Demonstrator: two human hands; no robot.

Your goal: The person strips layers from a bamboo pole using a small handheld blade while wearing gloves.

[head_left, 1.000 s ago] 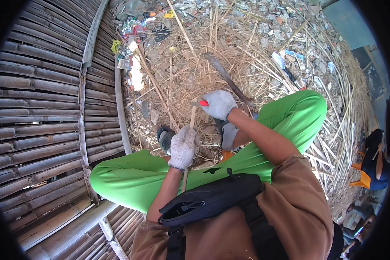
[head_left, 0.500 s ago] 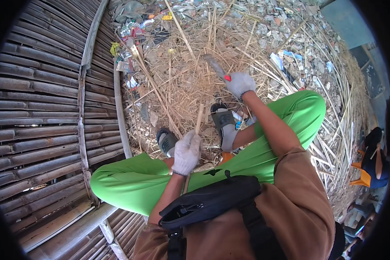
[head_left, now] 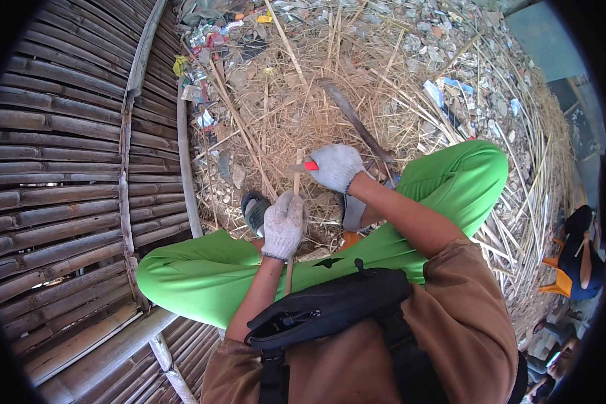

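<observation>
My left hand (head_left: 285, 225), in a white knit glove, is closed around a thin bamboo strip (head_left: 297, 176) that stands up between my knees. The strip's lower part (head_left: 289, 276) shows beneath the hand, in front of my green trousers. My right hand (head_left: 338, 167), also gloved, grips a small knife with a red handle (head_left: 311, 165). Its short blade (head_left: 297, 167) lies across the strip, just above my left hand. Beyond the right hand, a long dark curved blade (head_left: 353, 118) rests on the shavings; its near end is partly hidden.
A bamboo slat wall (head_left: 60, 178) rises on the left. Straw-like shavings (head_left: 289, 124) and litter cover the ground ahead, with long bamboo strips (head_left: 512, 236) piled to the right. A black bag (head_left: 330, 310) hangs at my chest. Another person (head_left: 582, 252) sits on an orange chair (head_left: 557, 276) at far right.
My right hand has come left and nearer with the knife, bringing its blade onto the bamboo strip. The long curved blade is now more exposed. My left hand has shifted slightly, still gripping the strip.
</observation>
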